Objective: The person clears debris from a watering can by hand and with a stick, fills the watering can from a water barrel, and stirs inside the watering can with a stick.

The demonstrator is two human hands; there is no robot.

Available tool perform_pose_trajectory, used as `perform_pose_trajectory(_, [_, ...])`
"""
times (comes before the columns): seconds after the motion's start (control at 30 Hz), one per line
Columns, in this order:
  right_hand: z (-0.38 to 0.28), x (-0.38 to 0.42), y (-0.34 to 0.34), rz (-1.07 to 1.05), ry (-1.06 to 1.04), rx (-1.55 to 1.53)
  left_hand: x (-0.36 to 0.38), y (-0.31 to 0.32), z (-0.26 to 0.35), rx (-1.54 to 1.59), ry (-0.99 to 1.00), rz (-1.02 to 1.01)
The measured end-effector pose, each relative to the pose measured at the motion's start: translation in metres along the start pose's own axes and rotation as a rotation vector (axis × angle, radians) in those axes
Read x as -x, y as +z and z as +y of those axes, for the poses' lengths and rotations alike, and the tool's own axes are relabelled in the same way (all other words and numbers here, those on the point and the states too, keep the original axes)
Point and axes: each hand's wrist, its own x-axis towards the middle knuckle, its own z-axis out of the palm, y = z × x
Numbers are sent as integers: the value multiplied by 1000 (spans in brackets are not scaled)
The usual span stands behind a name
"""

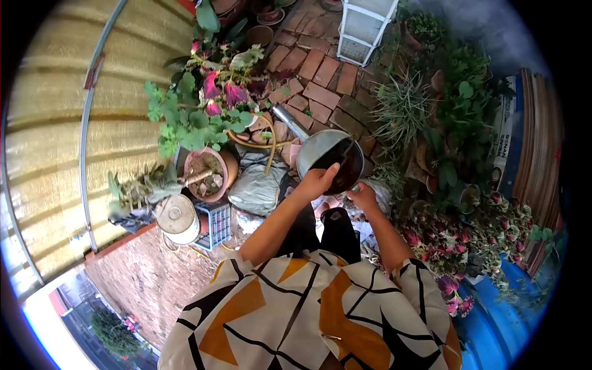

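A metal saucepan (312, 152) is held in front of my knees, its long handle pointing away to the upper left. Dark stuff, perhaps soil, lies inside it; I cannot make out exactly what. My left hand (319, 181) grips the near left rim, with the thumb over the edge. At the near right rim, my right hand (364, 195) is closed on the pan, its fingers partly hidden beneath. A grey plastic bag (256, 185) lies on the ground left of the pan. Beyond it curves a brown hose (271, 145).
On the left stand a pink flowerpot (217, 192), a lidded white bucket (177, 219) and a blue crate (216, 225). Potted plants line both sides of the brick path (322, 98). A white rack (365, 34) stands at the far end. Stacked boards (533, 142) lean at right.
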Motion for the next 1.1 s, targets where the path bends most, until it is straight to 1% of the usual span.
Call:
perform_pose_trajectory(0.03, [-3,-12,1,12,4,-15,-12,-5,1,25,-24,-16])
perform_pose_trajectory(0.1, [-11,-32,5,14,-47,45,-40,-17,-6,11,-33,-47])
perform_pose_trajectory(0.13, [-12,-45,11,48,-72,88,-48,-23,-7,17,-45,-66])
perform_pose_trajectory(0.17, [-14,-62,15,67,-67,78,-64,-32,-7,26,-47,-79])
perform_pose_trajectory(0.2, [-18,-74,22,59,-49,63,-76,-44,-1,-32,-93,-108])
perform_pose_trajectory(0.23, [-21,-76,29,29,-24,53,-84,-49,-7,-25,-117,-109])
perform_pose_trajectory(0.3, [-25,-102,47,39,-38,-24,-110,-64,-17,-74,-85,-85])
perform_pose_trajectory(0.37, [-36,-123,56,-44,50,96,-132,-80,-22,-77,-114,-97])
perform_pose_trajectory(0.4, [-36,-135,65,-48,63,87,-141,-88,-22,-77,-123,-102])
perform_pose_trajectory(0.5, [-37,-162,93,-10,53,43,-169,-109,-45,-70,-133,-136])
perform_pose_trajectory(0.57, [-52,-180,100,4,-3,43,-185,-125,-48,-102,-99,-148])
perform_pose_trajectory(0.63, [-63,-200,112,15,7,9,-204,-137,-63,-154,-88,-163])
perform_pose_trajectory(0.7, [-70,-218,125,13,0,48,-220,-150,-76,-109,-100,-123])
perform_pose_trajectory(0.77, [-74,-233,138,25,11,34,-234,-165,-85,-101,-117,-150])
perform_pose_trajectory(0.83, [-81,-246,148,36,5,-14,-247,-180,-86,-68,-81,-135])
perform_pose_trajectory(0.87, [-82,-249,149,-18,49,43,-251,-186,-86,-43,-120,-156])
perform_pose_trajectory(0.9, [-85,-252,152,-21,61,41,-254,-188,-84,-44,-128,-165])
perform_pose_trajectory(0.97, [-91,-258,155,32,29,-1,-259,-192,-80,-42,-81,-155])
perform_pose_trajectory(1.1, [-99,-267,156,0,58,36,-268,-198,-88,-40,-70,-158])
